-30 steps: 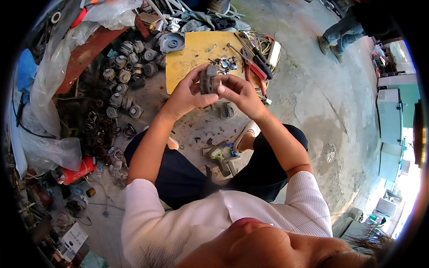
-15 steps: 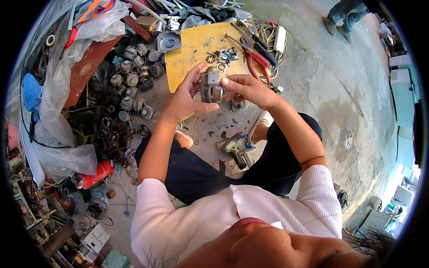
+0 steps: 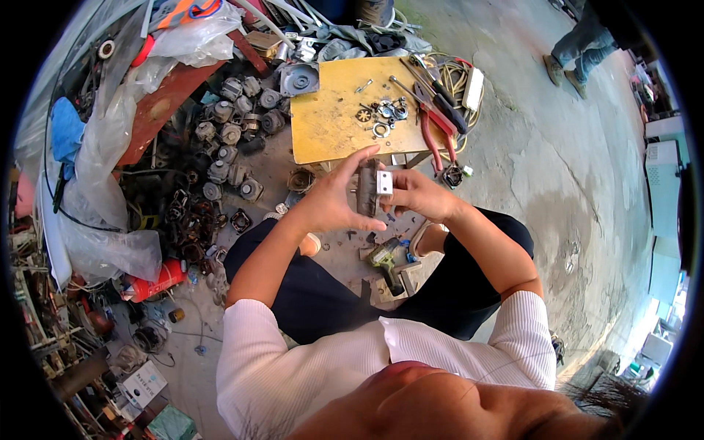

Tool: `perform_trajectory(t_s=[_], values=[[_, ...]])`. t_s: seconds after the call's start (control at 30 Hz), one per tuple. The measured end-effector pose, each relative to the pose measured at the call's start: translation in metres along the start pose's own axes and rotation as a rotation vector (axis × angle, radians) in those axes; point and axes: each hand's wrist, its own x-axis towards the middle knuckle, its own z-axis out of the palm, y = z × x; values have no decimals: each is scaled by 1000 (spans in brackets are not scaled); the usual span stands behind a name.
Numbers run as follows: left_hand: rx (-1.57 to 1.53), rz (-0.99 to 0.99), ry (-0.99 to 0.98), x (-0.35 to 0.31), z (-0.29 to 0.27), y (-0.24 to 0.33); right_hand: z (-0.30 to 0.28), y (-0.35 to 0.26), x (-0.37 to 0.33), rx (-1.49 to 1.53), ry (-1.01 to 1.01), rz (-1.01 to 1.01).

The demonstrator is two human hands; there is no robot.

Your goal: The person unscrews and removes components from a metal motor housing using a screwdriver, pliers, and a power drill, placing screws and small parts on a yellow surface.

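Observation:
A small, dark, round electric motor with a pale two-holed metal plate on its right side is held up over the floor, in front of the yellow table's near edge. My left hand spans it from the left, its fingers over the far rim and its thumb along the near one. From the right, my right hand pinches it beside the plate with bent fingers. Those fingertips are partly hidden behind the motor. Beyond both hands, the yellow tabletop carries loose washers, rings and small metal parts.
Red-handled pliers and screwdrivers lie at the table's right side, by a white power strip. Many similar motors are heaped on the left. A green cordless drill rests between my feet. Another person's legs stand far right.
The motor has turned, so its two-holed plate now faces right. Both hands have come slightly nearer and to the right in the picture, while the whole scene has shifted down and right.

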Motion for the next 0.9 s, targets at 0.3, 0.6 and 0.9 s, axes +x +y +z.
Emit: perform_trajectory(t_s=[0.3,0.6,0.9], values=[[-14,127,-89,-8,11,7,1,13,-7,77,-193,186],[55,121,-63,-8,13,6,6,9,-9,93,-121,141],[177,195,-105,-13,19,14,5,21,-14,148,-203,203]])
